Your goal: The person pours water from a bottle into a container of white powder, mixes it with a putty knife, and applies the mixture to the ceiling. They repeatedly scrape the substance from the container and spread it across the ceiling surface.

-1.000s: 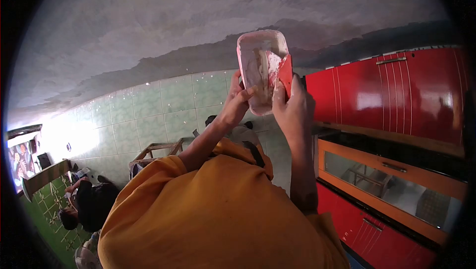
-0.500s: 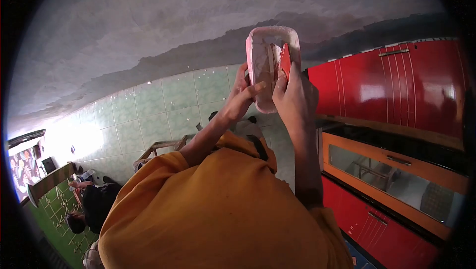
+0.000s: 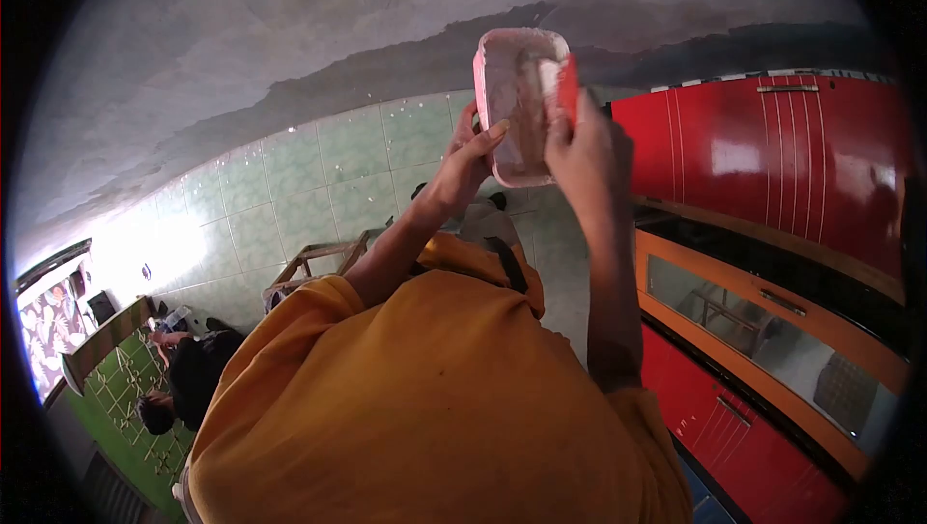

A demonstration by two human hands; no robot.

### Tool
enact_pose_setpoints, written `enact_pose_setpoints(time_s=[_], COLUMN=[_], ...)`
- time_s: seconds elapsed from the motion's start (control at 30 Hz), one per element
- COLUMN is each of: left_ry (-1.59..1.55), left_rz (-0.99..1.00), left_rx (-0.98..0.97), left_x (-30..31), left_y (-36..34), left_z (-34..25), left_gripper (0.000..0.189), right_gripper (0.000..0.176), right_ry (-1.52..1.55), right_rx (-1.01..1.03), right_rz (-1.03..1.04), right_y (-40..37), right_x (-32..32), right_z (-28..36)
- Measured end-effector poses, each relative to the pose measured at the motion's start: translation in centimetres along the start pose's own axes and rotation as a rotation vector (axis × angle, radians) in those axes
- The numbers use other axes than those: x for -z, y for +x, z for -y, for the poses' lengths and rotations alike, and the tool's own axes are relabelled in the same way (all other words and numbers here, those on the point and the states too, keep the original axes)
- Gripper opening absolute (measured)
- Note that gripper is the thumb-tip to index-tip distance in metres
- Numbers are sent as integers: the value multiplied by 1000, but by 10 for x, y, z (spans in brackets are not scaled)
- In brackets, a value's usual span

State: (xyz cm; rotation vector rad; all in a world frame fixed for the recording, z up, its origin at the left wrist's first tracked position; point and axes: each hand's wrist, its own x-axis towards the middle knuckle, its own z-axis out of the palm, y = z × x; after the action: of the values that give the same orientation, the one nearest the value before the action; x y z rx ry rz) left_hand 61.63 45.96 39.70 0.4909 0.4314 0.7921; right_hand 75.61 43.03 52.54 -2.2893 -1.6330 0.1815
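Observation:
My left hand (image 3: 467, 159) grips a pinkish rectangular tub (image 3: 487, 41) by its left side, thumb over the rim. A greyish, wet-looking paste (image 3: 504, 89) coats the inside of the tub. My right hand (image 3: 589, 149), smeared by motion, is closed around a red putty scraper (image 3: 567, 89) at the tub's right side. White paste shows along the scraper's edge. Part of its handle is hidden by my fingers.
Ahead is a grey plastered wall (image 3: 241, 31) above green tiles (image 3: 352, 162). Red cabinets (image 3: 744, 157) and an orange-framed glass cabinet (image 3: 715, 278) stand at right. A person in dark clothes (image 3: 203, 369) is at lower left, near a wooden frame (image 3: 328, 254).
The tub has shifted slightly up and left. My right hand has moved the scraper toward the tub's right rim, turning it, and the paste inside looks more spread.

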Motion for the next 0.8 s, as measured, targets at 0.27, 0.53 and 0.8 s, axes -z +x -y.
enact_pose_setpoints(time_s=[0.27,0.53,0.8], left_ry=[-12,-97,-200], left_rz=[10,-63,15], left_rx=[60,231,178], left_x=[7,31,47], left_y=[3,4,8], left_z=[0,20,31], left_gripper=[77,66,61], right_gripper=[23,36,30], right_ry=[-111,-42,144], right_rx=[31,-60,-121], right_rz=[119,297,179], right_y=[7,-1,7], right_x=[-5,-62,-43], right_z=[-7,-20,-21])
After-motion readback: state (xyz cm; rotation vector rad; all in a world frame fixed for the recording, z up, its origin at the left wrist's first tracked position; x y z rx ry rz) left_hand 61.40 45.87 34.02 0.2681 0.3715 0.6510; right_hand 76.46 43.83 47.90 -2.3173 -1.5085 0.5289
